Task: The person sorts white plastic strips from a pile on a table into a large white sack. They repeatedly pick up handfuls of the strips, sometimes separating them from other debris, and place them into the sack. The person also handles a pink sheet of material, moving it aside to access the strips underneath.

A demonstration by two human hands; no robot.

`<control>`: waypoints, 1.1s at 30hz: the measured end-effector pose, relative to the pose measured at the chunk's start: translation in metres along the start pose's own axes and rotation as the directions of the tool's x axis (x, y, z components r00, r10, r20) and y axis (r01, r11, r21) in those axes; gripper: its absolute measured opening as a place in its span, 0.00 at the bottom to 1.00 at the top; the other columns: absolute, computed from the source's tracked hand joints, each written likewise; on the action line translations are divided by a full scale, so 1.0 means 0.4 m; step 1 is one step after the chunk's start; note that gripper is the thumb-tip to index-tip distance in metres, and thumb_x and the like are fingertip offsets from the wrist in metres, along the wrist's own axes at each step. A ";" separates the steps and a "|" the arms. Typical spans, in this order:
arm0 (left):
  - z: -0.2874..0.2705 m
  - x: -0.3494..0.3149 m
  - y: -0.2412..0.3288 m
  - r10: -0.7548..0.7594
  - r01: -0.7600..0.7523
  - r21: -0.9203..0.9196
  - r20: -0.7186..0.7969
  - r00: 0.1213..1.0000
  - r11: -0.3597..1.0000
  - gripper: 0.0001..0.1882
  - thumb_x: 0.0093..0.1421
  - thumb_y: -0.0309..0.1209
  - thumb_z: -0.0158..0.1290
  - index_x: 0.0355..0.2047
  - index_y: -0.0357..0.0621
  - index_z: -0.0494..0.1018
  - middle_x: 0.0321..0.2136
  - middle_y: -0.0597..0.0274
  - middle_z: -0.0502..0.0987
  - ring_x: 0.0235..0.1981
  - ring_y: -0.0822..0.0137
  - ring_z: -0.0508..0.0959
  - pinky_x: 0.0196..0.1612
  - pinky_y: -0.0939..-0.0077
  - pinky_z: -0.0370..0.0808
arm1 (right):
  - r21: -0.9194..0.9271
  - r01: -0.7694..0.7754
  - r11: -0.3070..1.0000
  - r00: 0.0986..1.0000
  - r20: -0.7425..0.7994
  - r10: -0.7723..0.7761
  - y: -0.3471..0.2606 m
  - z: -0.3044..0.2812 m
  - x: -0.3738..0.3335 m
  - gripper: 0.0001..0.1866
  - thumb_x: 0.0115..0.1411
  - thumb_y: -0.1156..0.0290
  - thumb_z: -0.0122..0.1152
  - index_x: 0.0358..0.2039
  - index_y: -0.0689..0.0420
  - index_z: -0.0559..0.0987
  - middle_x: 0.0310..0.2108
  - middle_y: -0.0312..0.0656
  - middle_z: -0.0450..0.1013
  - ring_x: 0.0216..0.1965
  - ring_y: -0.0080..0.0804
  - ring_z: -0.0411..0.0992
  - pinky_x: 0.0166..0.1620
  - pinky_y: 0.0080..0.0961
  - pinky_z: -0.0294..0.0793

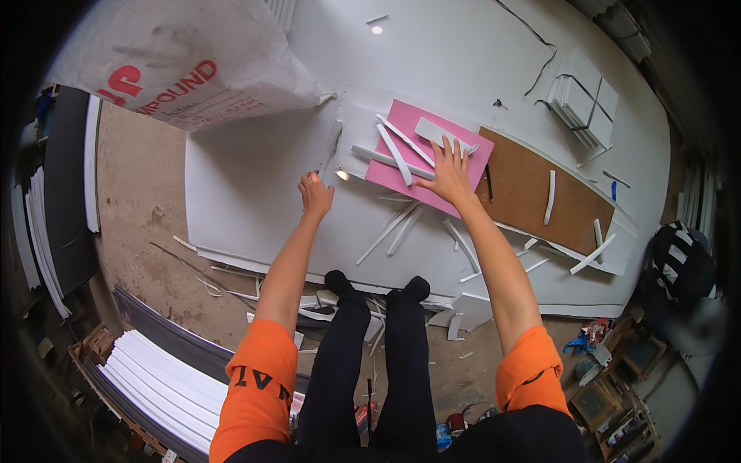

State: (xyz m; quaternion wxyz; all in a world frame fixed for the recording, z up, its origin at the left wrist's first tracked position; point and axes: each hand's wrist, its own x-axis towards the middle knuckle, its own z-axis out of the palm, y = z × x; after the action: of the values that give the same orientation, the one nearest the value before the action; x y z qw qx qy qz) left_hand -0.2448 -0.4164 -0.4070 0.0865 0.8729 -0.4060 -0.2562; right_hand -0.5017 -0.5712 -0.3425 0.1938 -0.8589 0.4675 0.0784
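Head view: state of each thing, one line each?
Left hand: flat on the white board, holding nothing.
Right hand: fingers spread, pressing on the pink sheet.
Pink sheet: lying flat, white strips loose on top.
Brown board: lying flat, two white strips on it.
White sack: slumped on the board's far corner.
White sheets: stacked on the floor.

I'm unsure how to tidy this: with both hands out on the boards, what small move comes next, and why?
Probably close the right hand on the white strip under its fingertips: loose strips lie across the pink sheet, and the left hand rests flat on the white board.
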 end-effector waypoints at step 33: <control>-0.497 -0.288 0.445 0.087 0.271 -0.931 0.299 0.950 0.243 0.22 0.61 0.35 0.40 0.53 0.37 0.58 0.47 0.58 0.61 0.48 0.68 0.63 0.50 0.77 0.60 | 0.902 -0.066 0.427 0.925 -0.106 0.365 -0.428 -0.450 -0.177 0.28 0.46 0.69 0.61 0.46 0.64 0.62 0.36 0.51 0.70 0.37 0.37 0.72 0.39 0.28 0.70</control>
State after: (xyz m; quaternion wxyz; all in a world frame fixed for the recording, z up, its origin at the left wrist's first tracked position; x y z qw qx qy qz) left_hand -0.3220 -0.4576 -0.1299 0.5269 0.6098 -0.1186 -0.5800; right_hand -0.4064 -0.5060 -0.1115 0.5298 -0.5651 0.5688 -0.2762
